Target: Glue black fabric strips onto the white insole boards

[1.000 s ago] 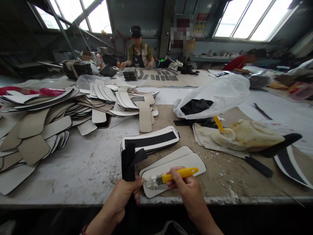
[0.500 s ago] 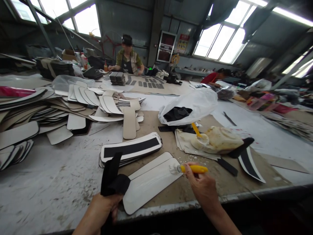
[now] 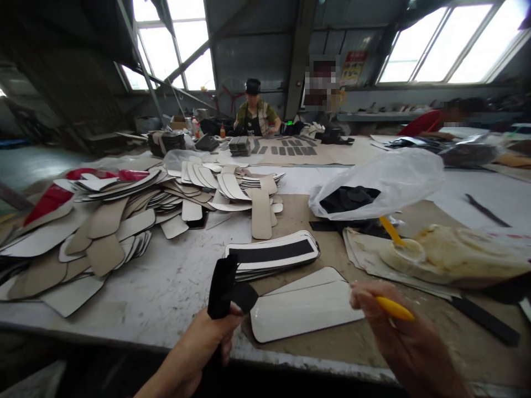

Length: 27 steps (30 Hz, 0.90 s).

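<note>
My left hand (image 3: 203, 337) is closed around black fabric strips (image 3: 222, 284), their ends folding over above the thumb. In my right hand (image 3: 404, 326), slightly blurred, is a brush with a yellow handle (image 3: 396, 308); the fingers hide its bristle end. Between the hands a white panel with rounded corners (image 3: 302, 312) lies on the table, its surface shiny in places, overlapping another white panel (image 3: 319, 277). Behind them rests a stack of similar panels (image 3: 249, 268), the top one bearing a black strip (image 3: 274, 253).
Right of the panels stands a yellowed plastic container (image 3: 464, 254) with a yellow-handled tool (image 3: 390, 231) in its opening. A clear bag (image 3: 402, 171) holds black pieces. Many loose panels (image 3: 108, 221) pile up on the left. Two people (image 3: 257, 116) work at the far side.
The brush has left the panel's right end and moved right with my right hand. My left hand still holds the black strips. The view has turned left.
</note>
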Tool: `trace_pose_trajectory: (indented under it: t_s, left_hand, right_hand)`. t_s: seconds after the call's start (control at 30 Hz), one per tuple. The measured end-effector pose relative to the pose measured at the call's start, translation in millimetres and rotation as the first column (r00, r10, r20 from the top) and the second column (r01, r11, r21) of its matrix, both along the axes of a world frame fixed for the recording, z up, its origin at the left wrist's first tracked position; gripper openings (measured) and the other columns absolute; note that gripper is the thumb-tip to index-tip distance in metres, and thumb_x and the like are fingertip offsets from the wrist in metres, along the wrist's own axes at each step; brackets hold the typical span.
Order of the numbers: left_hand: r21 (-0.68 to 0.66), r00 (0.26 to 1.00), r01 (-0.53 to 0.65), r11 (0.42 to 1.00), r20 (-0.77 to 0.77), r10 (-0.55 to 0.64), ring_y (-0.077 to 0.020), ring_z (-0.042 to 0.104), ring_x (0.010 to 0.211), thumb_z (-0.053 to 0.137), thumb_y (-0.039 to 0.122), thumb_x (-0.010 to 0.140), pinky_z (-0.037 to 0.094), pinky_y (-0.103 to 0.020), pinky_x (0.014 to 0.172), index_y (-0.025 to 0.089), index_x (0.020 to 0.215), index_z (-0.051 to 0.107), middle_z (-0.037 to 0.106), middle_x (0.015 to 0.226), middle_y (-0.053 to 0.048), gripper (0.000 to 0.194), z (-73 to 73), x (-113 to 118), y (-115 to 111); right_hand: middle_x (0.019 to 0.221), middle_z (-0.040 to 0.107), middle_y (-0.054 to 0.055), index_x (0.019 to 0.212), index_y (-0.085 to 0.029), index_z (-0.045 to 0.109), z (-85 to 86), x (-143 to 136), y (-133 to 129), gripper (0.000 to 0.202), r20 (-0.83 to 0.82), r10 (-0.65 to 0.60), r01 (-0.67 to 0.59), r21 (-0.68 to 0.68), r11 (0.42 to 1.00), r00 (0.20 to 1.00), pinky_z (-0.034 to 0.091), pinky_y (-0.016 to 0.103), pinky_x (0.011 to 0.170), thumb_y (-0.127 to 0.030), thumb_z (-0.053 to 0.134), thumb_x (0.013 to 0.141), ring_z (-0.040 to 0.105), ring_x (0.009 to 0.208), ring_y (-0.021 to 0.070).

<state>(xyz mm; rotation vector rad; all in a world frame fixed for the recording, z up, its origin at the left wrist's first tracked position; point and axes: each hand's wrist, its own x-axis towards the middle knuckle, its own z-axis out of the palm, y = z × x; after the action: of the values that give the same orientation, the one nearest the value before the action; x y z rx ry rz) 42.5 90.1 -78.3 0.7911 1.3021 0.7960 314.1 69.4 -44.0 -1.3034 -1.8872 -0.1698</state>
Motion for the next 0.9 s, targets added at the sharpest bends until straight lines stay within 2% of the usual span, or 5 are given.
trace_pose_trajectory:
  t_s: [0.2,0.3,0.4,0.57,0.9]
  left_hand:
    - [-0.074,0.985,0.116,0.991,0.136,-0.105,-0.0062,0.03,0.041,0.064,0.05,0.068,0.028,-0.02,0.042,0.016,0.082,0.042,0.031,0.045,0.007,0.043,23.8,6.4,-21.4]
    - [-0.108,0.972,0.174,0.979,0.178,-0.153,-0.0062,0.031,0.041,0.062,0.05,0.07,0.03,-0.02,0.042,0.015,0.079,0.046,0.031,0.045,0.006,0.039,28.3,9.5,-26.4]
    - [-0.1,0.947,0.234,0.967,0.247,-0.203,-0.0081,0.037,0.041,0.066,0.041,0.068,0.033,-0.022,0.044,0.014,0.08,0.051,0.037,0.047,0.003,0.033,23.6,5.3,-30.1]
    - [-0.138,0.945,0.223,0.965,0.273,-0.18,-0.0097,0.045,0.041,0.066,0.038,0.068,0.03,-0.02,0.044,0.007,0.071,0.06,0.052,0.05,-0.005,0.032,-1.0,-13.1,-37.4]
    - [-0.13,0.99,-0.076,0.989,0.11,0.091,-0.0111,0.046,0.049,0.068,0.037,0.066,0.037,-0.023,0.052,0.01,0.064,0.053,0.053,0.053,-0.004,0.031,-17.4,4.1,-26.7]
  right_hand:
    - [0.087,0.055,0.007,0.122,-0.017,0.038,-12.7,-73.6,15.9,0.051,0.217,0.357,-0.355,-0.048,0.934,0.909,0.043,0.031,0.066,-0.025,0.061,0.077,0.05,0.076,0.0183]
    - [0.073,0.053,0.004,0.113,-0.016,0.045,-11.4,-91.5,21.0,0.032,0.281,0.425,-0.452,0.038,0.891,0.861,0.037,0.031,0.06,-0.015,0.049,0.082,0.046,0.066,0.0169]
    - [0.072,0.054,0.003,0.094,-0.016,0.052,-1.9,-89.5,19.2,0.014,0.03,0.503,-0.502,-0.032,0.864,0.864,0.037,0.027,0.061,-0.014,0.041,0.085,0.048,0.067,0.0138]
    - [0.057,0.043,-0.001,0.068,-0.016,0.046,-3.1,-55.2,21.8,0.029,-0.36,0.067,-0.251,-0.492,0.834,0.93,0.033,0.02,0.048,-0.039,0.044,0.086,0.039,0.052,0.0085]
    - [0.057,0.046,0.001,0.067,-0.016,0.054,-33.0,8.2,17.5,0.044,-0.183,-0.321,0.107,-0.699,0.707,0.929,0.035,0.024,0.052,-0.059,0.049,0.071,0.043,0.055,0.0125]
